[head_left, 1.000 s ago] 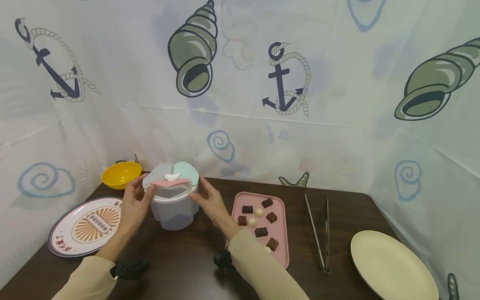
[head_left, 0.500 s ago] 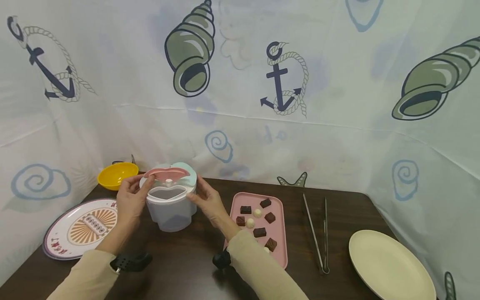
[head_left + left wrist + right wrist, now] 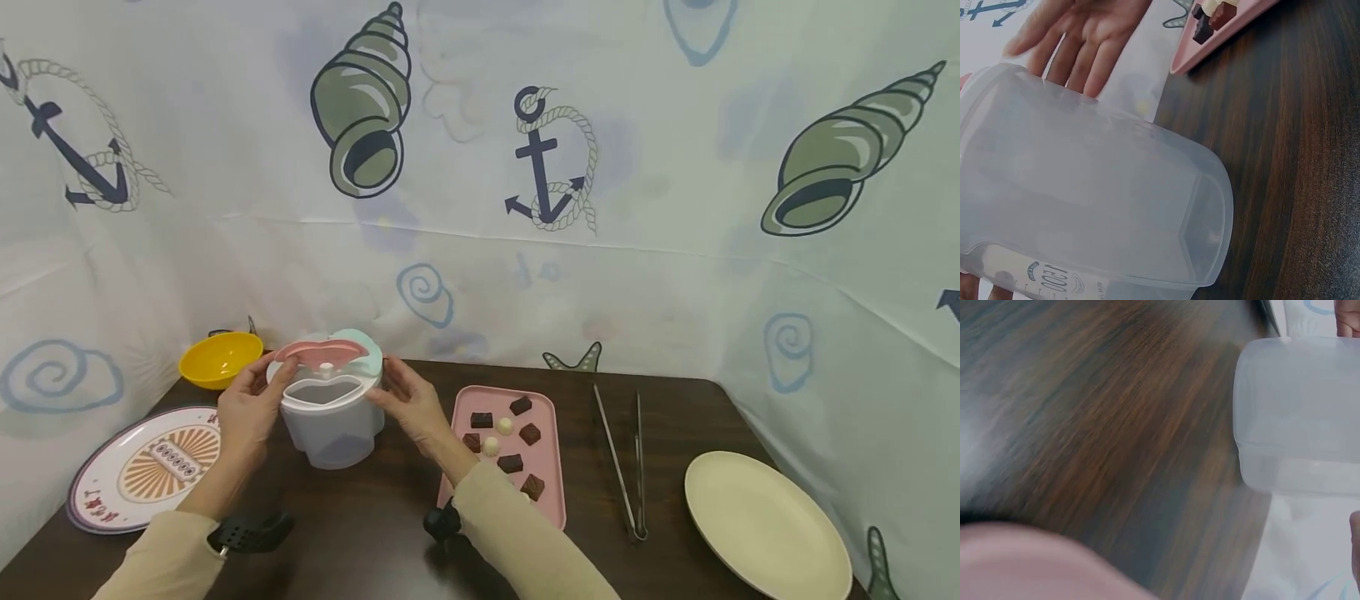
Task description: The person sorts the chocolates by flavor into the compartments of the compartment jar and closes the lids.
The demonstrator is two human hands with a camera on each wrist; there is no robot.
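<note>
A translucent storage container [image 3: 333, 437] with a sectioned lid stands at the table's left back. Its pink flap [image 3: 315, 353] is folded back, baring a white-rimmed opening [image 3: 322, 392] in front; a mint flap [image 3: 362, 343] beside it lies down. My left hand [image 3: 251, 400] holds the container's left side, thumb at the end of the pink flap. On the right side, my right hand [image 3: 408, 404] touches it near the rim, thumb at the front edge; its fingers [image 3: 1085, 59] lie fairly straight in the left wrist view. Printed volume marks [image 3: 1054, 278] show on the container's wall.
A pink tray [image 3: 553, 433] of dark and white chocolates stands to the right, with metal tongs [image 3: 637, 467] and a cream plate [image 3: 772, 525] beyond. A yellow bowl [image 3: 220, 360] and a patterned plate [image 3: 112, 479] stand at left. A printed curtain [image 3: 480, 292] hangs behind.
The pink flap has swung up and back under my left hand, uncovering the opening. The head view has turned slightly right. My right hand keeps its place at the container's side.
</note>
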